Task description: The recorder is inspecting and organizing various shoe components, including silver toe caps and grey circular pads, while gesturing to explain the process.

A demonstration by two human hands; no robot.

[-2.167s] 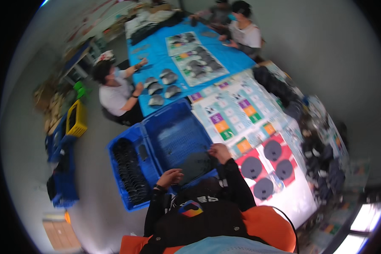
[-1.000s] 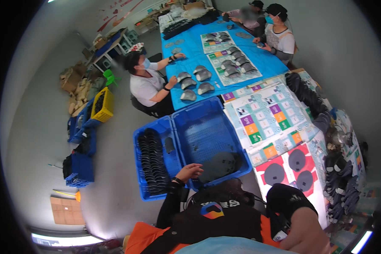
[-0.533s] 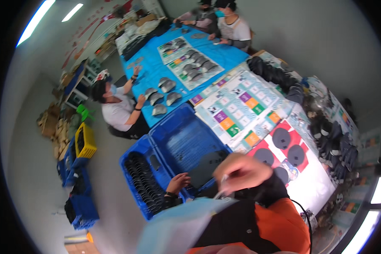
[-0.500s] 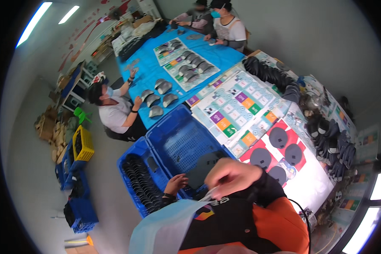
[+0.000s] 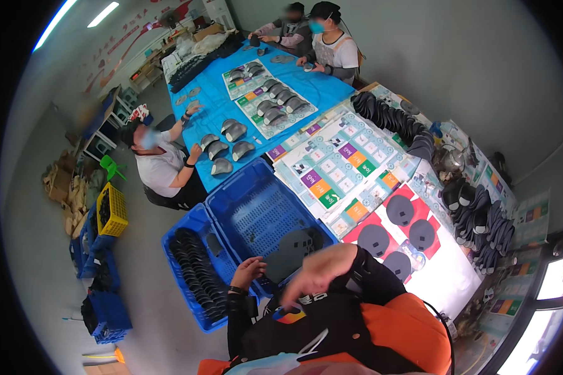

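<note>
My left hand [image 5: 249,272] is beside a stack of dark grey rounded flat pieces [image 5: 289,255] over the near end of the blue basket [image 5: 253,199]. Its fingers are loosely bent and apart, with nothing seen in them; whether they touch the pieces I cannot tell. Smeared by motion, my right hand [image 5: 319,275] hangs in front of my dark top [image 5: 306,325], fingers pointing down. Low in view, a face mask's white ear loop [image 5: 314,341] hangs loose, away from both hands.
Left of the basket, a blue crate [image 5: 197,275] holds rows of dark curved pads. To the right, round grey pieces [image 5: 373,240] lie on red sheets. Curved pads [image 5: 221,166] dot the blue-covered table, where a masked person [image 5: 162,165] sits at left and two others sit far off.
My right hand has let go of the mask's loop and moved down and left. The mask has dropped toward the lower edge. My view has shifted slightly.
</note>
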